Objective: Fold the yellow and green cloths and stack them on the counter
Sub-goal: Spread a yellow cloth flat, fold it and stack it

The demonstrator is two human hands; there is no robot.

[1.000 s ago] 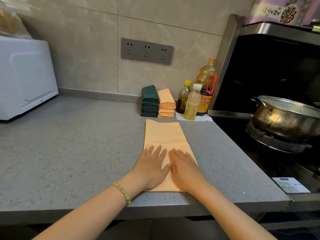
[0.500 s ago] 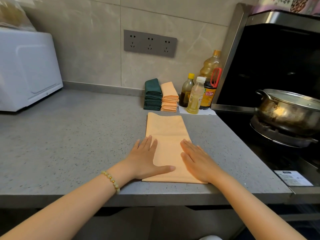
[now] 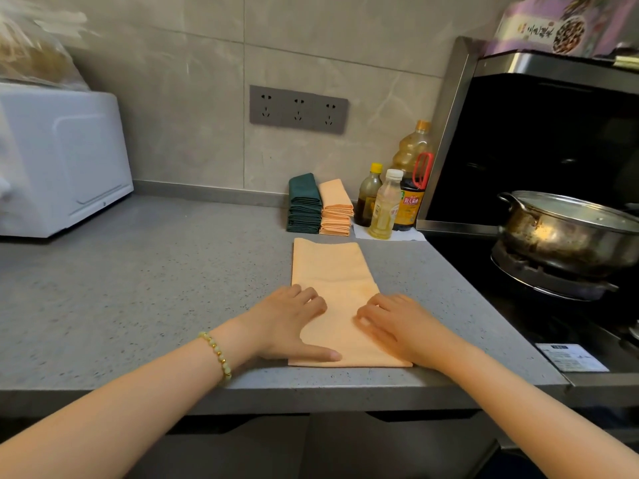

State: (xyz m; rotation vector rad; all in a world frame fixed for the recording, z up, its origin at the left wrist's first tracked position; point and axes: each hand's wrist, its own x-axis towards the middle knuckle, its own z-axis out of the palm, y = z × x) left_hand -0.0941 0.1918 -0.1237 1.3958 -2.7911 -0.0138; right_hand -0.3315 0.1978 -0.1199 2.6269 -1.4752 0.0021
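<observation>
- Both hands have slid from the cloth's middle out to its sides, and their flat fingers have curled.
- The left hand point(image 3: 290, 319) lays its thumb along the near hem. The right hand point(image 3: 397, 323) bends at the opposite edge. Whether either pinches fabric, I cannot tell.
- Between them the yellow cloth point(image 3: 340, 271), a soft matte strip, lies flat on the speckled counter point(image 3: 155, 288); smoothing looks finished and another fold seems due.
- Beyond the fingertips stand the green stack point(image 3: 304, 209) and the yellow stack point(image 3: 336, 212), touching.

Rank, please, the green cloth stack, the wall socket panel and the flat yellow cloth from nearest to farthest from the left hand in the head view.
1. flat yellow cloth: at the front of the counter, touching the left hand.
2. green cloth stack: at the counter's back, left of the yellow stack.
3. wall socket panel: higher up, behind both stacks.
</observation>
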